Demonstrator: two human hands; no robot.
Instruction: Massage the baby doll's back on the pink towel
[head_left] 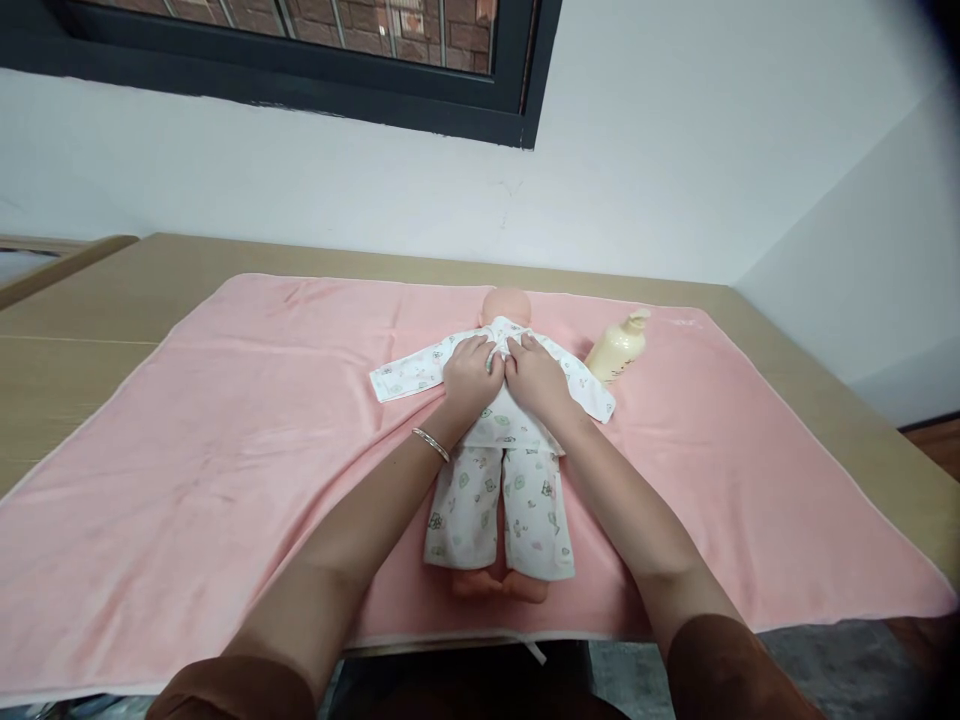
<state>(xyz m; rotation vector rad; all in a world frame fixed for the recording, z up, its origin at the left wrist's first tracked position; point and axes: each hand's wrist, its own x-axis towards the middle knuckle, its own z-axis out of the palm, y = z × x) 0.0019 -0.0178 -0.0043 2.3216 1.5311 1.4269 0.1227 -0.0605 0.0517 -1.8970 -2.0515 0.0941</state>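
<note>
A baby doll [506,430] in a white printed top and trousers lies stretched out, its bald head [507,305] away from me and its bare feet towards me. No face shows on it. My left hand [472,373] rests on the left side of its upper body, fingers laid over the cloth. Beside it, my right hand [535,375] lies on the right side in the same way. The two thumbs come close together at the middle, near the collar. Neither hand appears to grip anything. Both long sleeves of the doll's top spread outwards.
A pink blanket [247,420] with white edging covers much of the wooden table [97,290]. To the right of the doll, a pale yellow pump bottle [618,350] lies tilted on the blanket. Behind stand a white wall and a dark-framed window [517,90].
</note>
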